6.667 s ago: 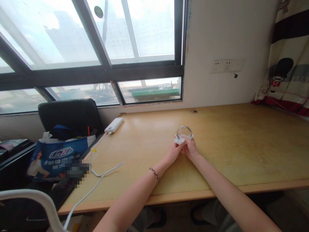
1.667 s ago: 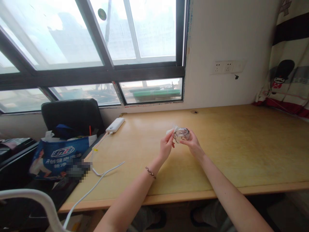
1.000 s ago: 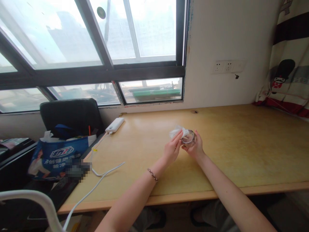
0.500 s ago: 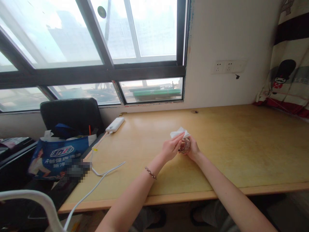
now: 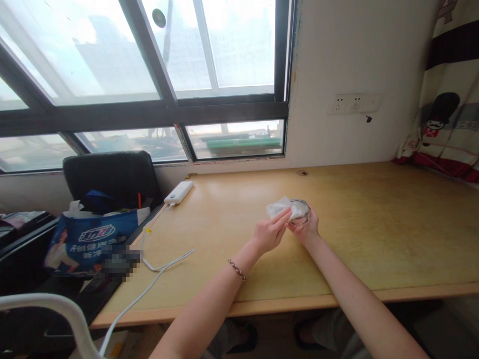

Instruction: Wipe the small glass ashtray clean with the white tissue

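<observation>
- Held the glass bowl (image 5: 300, 212) in the right hand (image 5: 309, 227), over the middle of the table (image 5: 224, 244), with fingers curled round its side.
- Pinned the tissue (image 5: 279, 207) with the left hand (image 5: 270, 233) — fingers together, nearly straight, gripping it against the bowl's left side.
- Could not tell about any contact between glass bowl and table.
- Had a power bank (image 5: 178, 193) near the table's far left corner — joined to a white cable (image 5: 139, 297), well apart from both hands.

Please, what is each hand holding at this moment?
Left hand: closed on a white tissue, pressed to the glass.
Right hand: curled around a clear glass, holding it.
</observation>
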The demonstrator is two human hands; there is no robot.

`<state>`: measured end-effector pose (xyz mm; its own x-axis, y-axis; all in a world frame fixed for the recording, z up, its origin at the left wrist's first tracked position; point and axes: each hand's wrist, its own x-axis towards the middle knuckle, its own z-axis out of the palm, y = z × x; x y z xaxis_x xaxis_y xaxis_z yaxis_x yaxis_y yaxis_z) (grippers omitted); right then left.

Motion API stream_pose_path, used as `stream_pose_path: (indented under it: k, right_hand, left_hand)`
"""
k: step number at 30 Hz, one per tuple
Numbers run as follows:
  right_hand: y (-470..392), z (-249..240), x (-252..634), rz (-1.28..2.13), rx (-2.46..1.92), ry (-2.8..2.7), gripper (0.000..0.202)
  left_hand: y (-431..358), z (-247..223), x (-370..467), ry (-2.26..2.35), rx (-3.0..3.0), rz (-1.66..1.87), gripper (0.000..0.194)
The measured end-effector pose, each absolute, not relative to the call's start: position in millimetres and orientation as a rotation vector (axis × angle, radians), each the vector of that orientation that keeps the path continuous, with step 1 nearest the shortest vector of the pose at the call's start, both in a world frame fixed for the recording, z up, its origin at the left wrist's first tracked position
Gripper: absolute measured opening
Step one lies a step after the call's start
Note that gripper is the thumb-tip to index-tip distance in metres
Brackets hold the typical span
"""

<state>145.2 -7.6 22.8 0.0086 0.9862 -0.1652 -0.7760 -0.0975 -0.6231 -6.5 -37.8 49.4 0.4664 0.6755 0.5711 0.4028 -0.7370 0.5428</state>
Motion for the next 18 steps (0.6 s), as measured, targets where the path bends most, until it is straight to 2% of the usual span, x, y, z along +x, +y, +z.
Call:
stream_pose_path:
  k: [7, 18]
  right_hand:
    - [-10, 25, 141, 1.628, -0.630, -0.503, 0.042]
    - [-12, 32, 141, 1.395, -0.726, -0.475, 0.042]
  left_hand:
    - [-38, 47, 2, 1.064, 2.020, 1.314, 0.035]
    - [-40, 36, 15, 0.926, 1.553, 1.252, 0.040]
